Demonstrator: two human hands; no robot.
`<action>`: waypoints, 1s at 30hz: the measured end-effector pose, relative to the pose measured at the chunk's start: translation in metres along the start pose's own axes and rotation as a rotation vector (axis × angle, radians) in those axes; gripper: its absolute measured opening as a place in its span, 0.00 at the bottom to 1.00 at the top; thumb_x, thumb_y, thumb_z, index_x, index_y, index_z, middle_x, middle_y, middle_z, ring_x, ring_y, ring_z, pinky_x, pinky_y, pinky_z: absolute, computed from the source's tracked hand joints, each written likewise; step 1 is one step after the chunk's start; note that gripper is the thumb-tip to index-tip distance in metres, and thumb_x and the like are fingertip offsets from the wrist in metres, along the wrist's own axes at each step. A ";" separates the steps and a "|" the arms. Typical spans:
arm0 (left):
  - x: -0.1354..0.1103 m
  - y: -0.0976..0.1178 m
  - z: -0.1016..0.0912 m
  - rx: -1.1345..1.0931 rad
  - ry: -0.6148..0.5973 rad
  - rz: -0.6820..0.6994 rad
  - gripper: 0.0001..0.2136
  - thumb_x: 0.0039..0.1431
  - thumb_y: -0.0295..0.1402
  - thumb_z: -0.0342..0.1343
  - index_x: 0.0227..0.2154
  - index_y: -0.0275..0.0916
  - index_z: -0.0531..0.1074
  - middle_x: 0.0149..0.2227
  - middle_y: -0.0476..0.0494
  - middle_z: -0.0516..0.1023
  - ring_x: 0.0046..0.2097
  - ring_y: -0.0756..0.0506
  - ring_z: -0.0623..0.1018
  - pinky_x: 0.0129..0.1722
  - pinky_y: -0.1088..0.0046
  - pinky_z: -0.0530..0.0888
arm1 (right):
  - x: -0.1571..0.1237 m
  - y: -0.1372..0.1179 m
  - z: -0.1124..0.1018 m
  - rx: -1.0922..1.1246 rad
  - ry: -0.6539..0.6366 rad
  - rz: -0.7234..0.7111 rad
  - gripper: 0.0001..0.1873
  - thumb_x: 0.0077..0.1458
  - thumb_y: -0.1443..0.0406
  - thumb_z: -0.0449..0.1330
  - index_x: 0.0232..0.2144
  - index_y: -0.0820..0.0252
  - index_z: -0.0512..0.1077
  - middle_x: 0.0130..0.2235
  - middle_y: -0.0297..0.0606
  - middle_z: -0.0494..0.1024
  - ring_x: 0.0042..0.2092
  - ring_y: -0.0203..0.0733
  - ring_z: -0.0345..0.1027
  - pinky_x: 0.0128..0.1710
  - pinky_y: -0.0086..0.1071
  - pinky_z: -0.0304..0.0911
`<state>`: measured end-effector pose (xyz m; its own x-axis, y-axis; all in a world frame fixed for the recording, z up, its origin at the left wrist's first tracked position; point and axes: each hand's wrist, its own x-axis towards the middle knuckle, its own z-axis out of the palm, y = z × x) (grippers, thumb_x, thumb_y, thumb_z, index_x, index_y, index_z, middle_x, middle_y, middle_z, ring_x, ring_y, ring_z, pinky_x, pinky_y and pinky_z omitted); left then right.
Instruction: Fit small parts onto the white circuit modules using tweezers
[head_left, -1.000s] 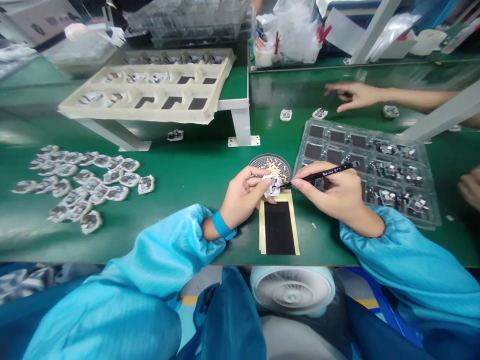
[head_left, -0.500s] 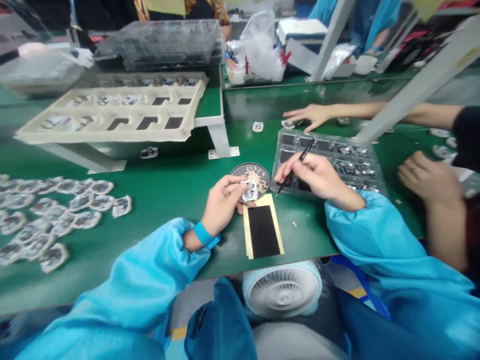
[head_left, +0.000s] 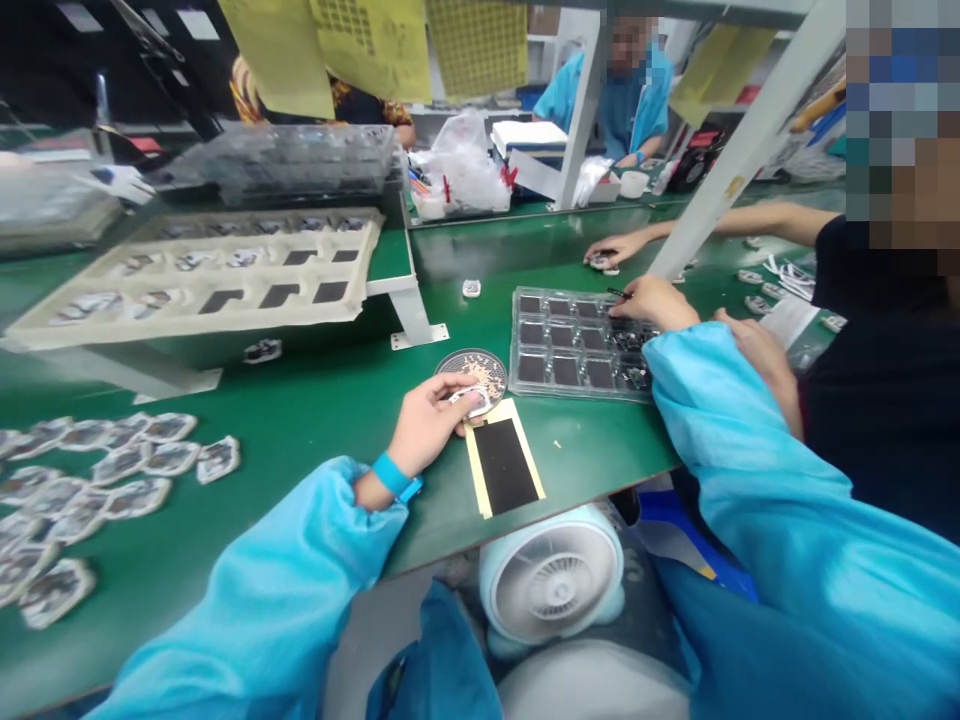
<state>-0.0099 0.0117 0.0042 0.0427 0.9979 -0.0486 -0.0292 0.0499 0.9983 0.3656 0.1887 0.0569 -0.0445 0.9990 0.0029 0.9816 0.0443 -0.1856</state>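
Note:
My left hand (head_left: 426,423) is closed on a small white part (head_left: 474,402), held just above the top edge of a black pad with a yellow border (head_left: 505,465) and beside a round dish of tiny gold pieces (head_left: 471,368). My right hand (head_left: 651,303) reaches out over a clear compartment tray (head_left: 574,345) that holds dark squares and small assemblies. Its fingers are closed on a thin black tool (head_left: 618,293), whose tip pokes out to the left.
Many small white parts (head_left: 112,470) lie spread at the left. A cream tray (head_left: 202,275) rests on a raised white stand. A white fan (head_left: 551,580) sits below the table edge. A co-worker's hand (head_left: 757,350) and arm lie close at the right; another person's hand (head_left: 615,248) works farther back.
My right hand has moved away from the part and out over the far side of the clear tray, taking the tool along. My left hand has stayed put, and the view has tipped up.

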 end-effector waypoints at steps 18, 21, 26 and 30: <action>0.000 0.004 0.000 0.046 -0.024 -0.050 0.21 0.54 0.48 0.69 0.39 0.34 0.78 0.26 0.42 0.81 0.21 0.50 0.77 0.13 0.82 0.59 | 0.010 0.003 0.004 -0.117 -0.059 0.138 0.24 0.49 0.59 0.72 0.48 0.60 0.79 0.47 0.51 0.82 0.47 0.55 0.75 0.45 0.41 0.68; 0.001 0.003 -0.001 0.064 -0.018 -0.059 0.21 0.55 0.48 0.69 0.39 0.34 0.78 0.24 0.44 0.80 0.20 0.50 0.76 0.14 0.82 0.60 | 0.012 0.001 -0.001 -0.126 -0.081 0.124 0.23 0.48 0.65 0.71 0.48 0.61 0.80 0.47 0.51 0.82 0.47 0.56 0.76 0.45 0.43 0.68; -0.001 0.005 0.000 0.056 -0.017 -0.073 0.21 0.55 0.49 0.68 0.39 0.34 0.77 0.23 0.44 0.79 0.20 0.50 0.76 0.14 0.82 0.59 | 0.002 -0.002 -0.014 -0.040 -0.026 0.067 0.17 0.50 0.63 0.71 0.43 0.63 0.81 0.43 0.49 0.83 0.44 0.52 0.77 0.44 0.40 0.69; -0.004 0.006 0.001 0.070 -0.035 -0.075 0.20 0.57 0.50 0.66 0.37 0.35 0.78 0.24 0.44 0.80 0.21 0.51 0.76 0.14 0.82 0.59 | -0.032 -0.040 -0.015 0.473 -0.038 -0.222 0.17 0.52 0.56 0.70 0.41 0.60 0.82 0.40 0.40 0.85 0.40 0.44 0.77 0.42 0.36 0.71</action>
<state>-0.0094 0.0082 0.0104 0.0775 0.9894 -0.1231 0.0456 0.1198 0.9917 0.3306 0.1548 0.0789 -0.2571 0.9646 0.0581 0.7570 0.2384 -0.6083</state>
